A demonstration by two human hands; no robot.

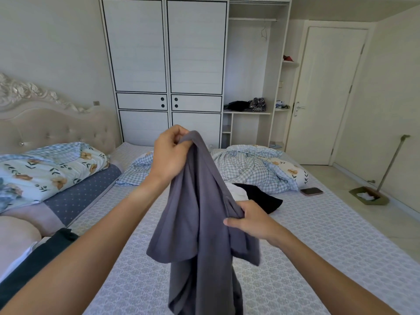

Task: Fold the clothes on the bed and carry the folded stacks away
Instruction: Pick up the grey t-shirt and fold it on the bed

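A grey garment (197, 223) hangs in the air above the bed (318, 246), crumpled and unfolded. My left hand (170, 153) pinches its top edge, raised high. Lower and to the right, my right hand (250, 219) grips a fold at its side. Behind the grey garment, a black garment (261, 198) and a white garment (237, 192) lie loose on the mattress. A dark green garment (34, 262) lies at the bed's left edge under my left forearm.
A checked floral duvet (256, 167) is bunched at the far side, pillows (45, 171) lie left by the headboard. A phone (311, 191) rests near the right edge. A dustpan with broom (372, 194) stands on the floor. The wardrobe (168, 64) has open shelves holding clothes (247, 105).
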